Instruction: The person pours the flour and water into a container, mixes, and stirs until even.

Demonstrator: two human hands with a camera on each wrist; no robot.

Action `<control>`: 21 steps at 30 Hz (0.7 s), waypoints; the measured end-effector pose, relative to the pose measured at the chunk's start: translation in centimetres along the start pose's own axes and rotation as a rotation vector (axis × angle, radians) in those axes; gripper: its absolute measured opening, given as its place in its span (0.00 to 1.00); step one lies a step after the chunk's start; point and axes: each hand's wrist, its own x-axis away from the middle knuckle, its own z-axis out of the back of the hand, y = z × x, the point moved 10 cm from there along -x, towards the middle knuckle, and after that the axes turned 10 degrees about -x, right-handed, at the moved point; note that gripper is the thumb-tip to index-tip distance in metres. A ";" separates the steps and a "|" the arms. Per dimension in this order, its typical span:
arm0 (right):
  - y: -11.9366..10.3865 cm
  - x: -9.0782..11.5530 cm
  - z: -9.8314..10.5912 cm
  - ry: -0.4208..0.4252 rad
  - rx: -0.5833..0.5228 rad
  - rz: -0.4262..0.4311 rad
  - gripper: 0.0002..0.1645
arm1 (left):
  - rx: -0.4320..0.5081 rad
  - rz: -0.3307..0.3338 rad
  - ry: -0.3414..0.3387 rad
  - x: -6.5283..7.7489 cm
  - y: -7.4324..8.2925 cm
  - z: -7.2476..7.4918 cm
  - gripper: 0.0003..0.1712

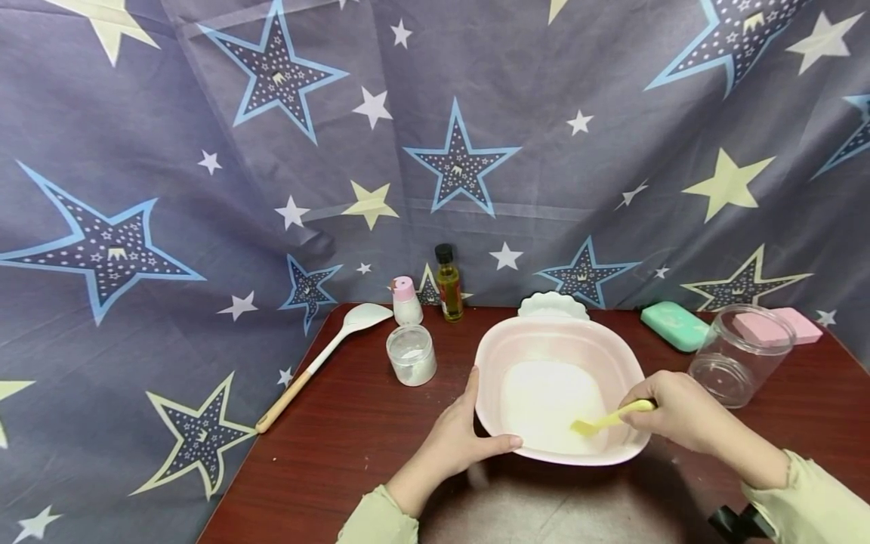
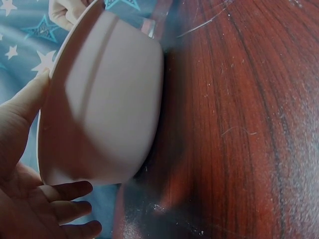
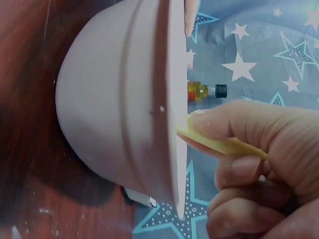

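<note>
A pale pink basin [image 1: 492, 340] with smooth white contents [image 1: 547, 397] sits near the table's front. My left hand [image 1: 451, 438] steadies its near-left corner, thumb on the front rim and fingers extended along the left side. In the left wrist view, the left hand's lower fingers [image 2: 75, 211] are spread beside the basin wall [image 2: 117, 99]. Over the right rim, my right hand [image 1: 680, 412] pinches the handle of a small yellow spatula-like tool [image 1: 615, 415], its flat end down at the white contents. The right wrist view has the tool's handle [image 3: 219, 144] between thumb and fingers.
Left of the basin are a clear jar with white powder [image 1: 411, 359], a pink-topped shaker [image 1: 406, 302], an oil bottle [image 1: 448, 283] and a white ladle-like utensil [image 1: 326, 359]. To its right stand a green box [image 1: 675, 325], a clear jar [image 1: 734, 363] and a pink block [image 1: 802, 325].
</note>
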 end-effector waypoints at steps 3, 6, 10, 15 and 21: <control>-0.5 -0.1 -0.6 -0.012 -0.026 0.034 0.04 | -0.003 0.004 -0.001 0.0 -0.1 0.0 0.71; -0.9 -0.4 -1.2 -0.013 -0.054 0.049 0.03 | -0.002 0.006 0.001 0.0 -0.2 -0.1 0.71; -1.5 -0.7 -2.0 0.001 -0.100 0.057 0.03 | -0.002 0.004 0.002 0.0 -0.3 -0.1 0.71; -2.6 -1.4 -3.0 0.040 -0.170 0.102 0.05 | -0.006 -0.001 0.004 0.0 -0.2 0.0 0.71; -3.3 -2.7 -4.0 0.110 -0.197 0.136 0.06 | -0.012 0.000 0.000 0.0 -0.2 0.0 0.70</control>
